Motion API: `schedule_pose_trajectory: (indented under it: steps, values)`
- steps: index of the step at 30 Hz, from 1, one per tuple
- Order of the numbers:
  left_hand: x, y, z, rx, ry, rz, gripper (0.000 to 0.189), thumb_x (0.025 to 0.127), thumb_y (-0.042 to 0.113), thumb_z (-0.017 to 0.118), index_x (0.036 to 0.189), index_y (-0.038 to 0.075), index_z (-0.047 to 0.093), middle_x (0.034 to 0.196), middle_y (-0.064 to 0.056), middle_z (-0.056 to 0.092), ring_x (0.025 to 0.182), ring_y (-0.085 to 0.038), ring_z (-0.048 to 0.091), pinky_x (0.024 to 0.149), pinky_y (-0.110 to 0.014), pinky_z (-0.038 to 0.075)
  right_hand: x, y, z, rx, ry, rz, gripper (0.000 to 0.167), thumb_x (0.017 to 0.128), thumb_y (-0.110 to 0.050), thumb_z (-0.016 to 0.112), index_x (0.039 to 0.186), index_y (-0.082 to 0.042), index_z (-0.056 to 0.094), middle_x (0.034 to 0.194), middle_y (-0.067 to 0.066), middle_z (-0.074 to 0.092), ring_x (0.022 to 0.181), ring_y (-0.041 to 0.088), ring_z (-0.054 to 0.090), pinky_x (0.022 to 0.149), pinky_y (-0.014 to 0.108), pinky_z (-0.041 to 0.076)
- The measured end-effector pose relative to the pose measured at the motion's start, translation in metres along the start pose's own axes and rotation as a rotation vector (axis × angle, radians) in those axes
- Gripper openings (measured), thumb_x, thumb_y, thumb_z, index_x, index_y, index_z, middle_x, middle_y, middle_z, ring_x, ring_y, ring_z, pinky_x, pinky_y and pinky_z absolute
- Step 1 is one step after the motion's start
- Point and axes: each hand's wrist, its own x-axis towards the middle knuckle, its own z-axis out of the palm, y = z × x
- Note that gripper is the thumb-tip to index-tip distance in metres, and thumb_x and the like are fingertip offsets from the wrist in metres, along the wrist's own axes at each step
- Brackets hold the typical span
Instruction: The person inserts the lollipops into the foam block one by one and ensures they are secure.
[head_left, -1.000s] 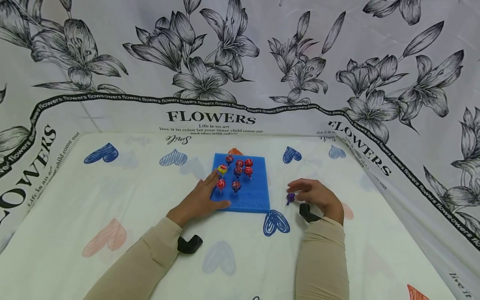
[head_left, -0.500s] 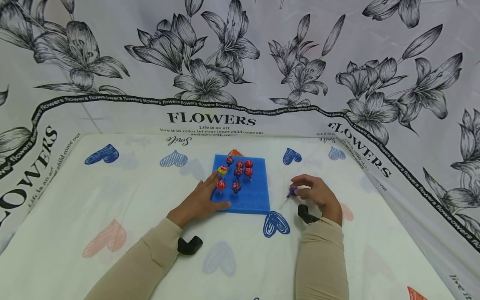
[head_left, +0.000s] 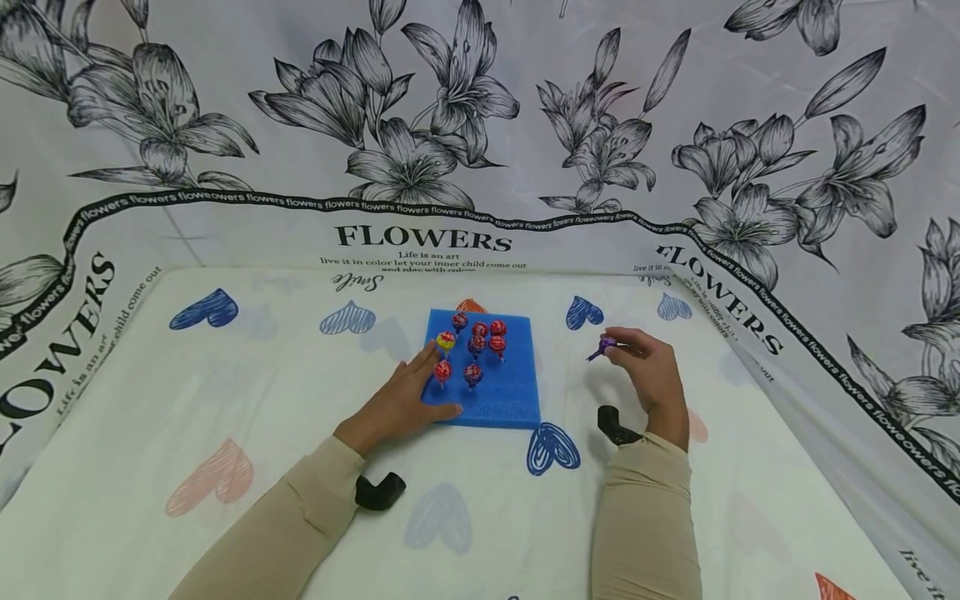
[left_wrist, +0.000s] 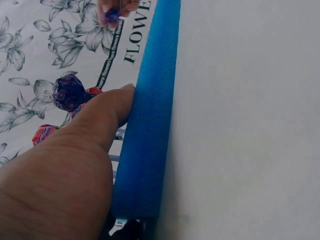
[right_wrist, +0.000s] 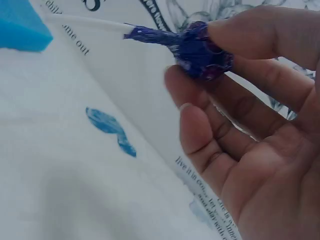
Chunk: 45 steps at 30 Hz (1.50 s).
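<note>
A purple-wrapped lollipop point(right_wrist: 200, 55) is pinched by its head between the thumb and fingers of my right hand point(head_left: 648, 371). Its white stick points left, and the hand holds it above the table, right of a blue foam block point(head_left: 498, 404). Several lollipops in red, dark and yellow wrappers stand upright in the block, among them a yellow one point(head_left: 446, 340) and a dark one point(head_left: 472, 375). My left hand point(head_left: 397, 404) rests against the block's left side, thumb along the near edge. In the left wrist view the thumb point(left_wrist: 100, 115) touches the foam point(left_wrist: 150, 125).
A white cloth point(head_left: 300, 400) printed with hearts covers the table. Behind it hangs a curtain point(head_left: 525, 150) with flower drawings. Black curved pieces point(head_left: 380, 490) sit at both wrists, the right one point(head_left: 617, 425) near the cuff.
My right hand has raised the purple lollipop off the cloth and moved it slightly away and to the right. Its stick has tipped from steep to more level. The left hand has stayed still.
</note>
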Motion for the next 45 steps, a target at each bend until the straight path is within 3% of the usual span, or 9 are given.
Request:
schedule_pose_trajectory:
  steps: [8,13,16,24,32,40,45]
  values:
    - [-0.001,-0.001,0.001,-0.007,0.0,-0.006,0.104,0.081,0.062,0.066,0.155,0.009,0.017,0.161,-0.001,0.004,0.144,-0.035,0.004,0.114,-0.047,0.009,-0.006,-0.02,0.001,0.111,0.157,-0.061,0.031,0.087,-0.007,0.073,0.118,-0.005,0.069,0.112,0.006,0.068,0.105,0.018,0.06,0.09,0.021,0.047]
    - [-0.002,-0.002,0.001,-0.002,0.003,-0.002,0.103,0.082,0.061,0.066,0.155,0.009,0.017,0.161,-0.002,0.004,0.144,-0.034,0.005,0.114,-0.046,0.007,-0.011,-0.031,-0.001,0.228,0.208,-0.188,0.029,0.087,0.001,0.069,0.116,0.0,0.069,0.112,0.013,0.066,0.1,0.022,0.064,0.086,0.025,0.051]
    - [-0.002,-0.002,0.001,0.002,0.007,0.001,0.102,0.082,0.061,0.067,0.155,0.008,0.017,0.161,-0.003,0.005,0.144,-0.033,0.006,0.115,-0.045,0.007,-0.014,-0.037,-0.003,0.297,0.198,-0.285,0.029,0.088,0.008,0.065,0.117,0.005,0.067,0.114,0.02,0.063,0.096,0.025,0.067,0.086,0.029,0.052]
    - [-0.004,-0.001,0.001,-0.013,0.0,-0.016,0.102,0.081,0.06,0.068,0.155,0.009,0.018,0.161,-0.002,0.005,0.144,-0.037,0.005,0.114,-0.049,0.01,-0.025,-0.052,-0.004,0.389,0.199,-0.426,0.031,0.087,0.013,0.063,0.118,0.011,0.063,0.111,0.022,0.063,0.094,0.026,0.067,0.091,0.03,0.049]
    - [-0.005,0.0,0.001,-0.006,-0.002,-0.016,0.102,0.081,0.06,0.068,0.155,0.009,0.018,0.161,-0.002,0.005,0.144,-0.036,0.005,0.114,-0.048,0.009,-0.034,-0.07,-0.003,0.517,0.196,-0.614,0.035,0.081,0.021,0.063,0.115,0.023,0.056,0.105,0.026,0.065,0.091,0.028,0.066,0.084,0.03,0.053]
    - [-0.003,0.0,-0.001,0.007,0.001,-0.003,0.102,0.082,0.06,0.066,0.155,0.008,0.018,0.161,-0.003,0.005,0.145,-0.031,0.007,0.115,-0.044,0.007,-0.041,-0.085,-0.001,0.503,0.164,-0.802,0.032,0.077,0.026,0.06,0.108,0.028,0.055,0.103,0.031,0.062,0.084,0.029,0.061,0.076,0.028,0.054]
    - [-0.002,0.0,-0.002,0.009,-0.002,-0.006,0.102,0.082,0.061,0.066,0.155,0.008,0.017,0.161,-0.003,0.005,0.145,-0.031,0.007,0.115,-0.044,0.007,-0.044,-0.095,0.001,0.558,0.127,-0.884,0.033,0.072,0.028,0.058,0.105,0.03,0.054,0.101,0.032,0.061,0.08,0.029,0.06,0.073,0.029,0.053]
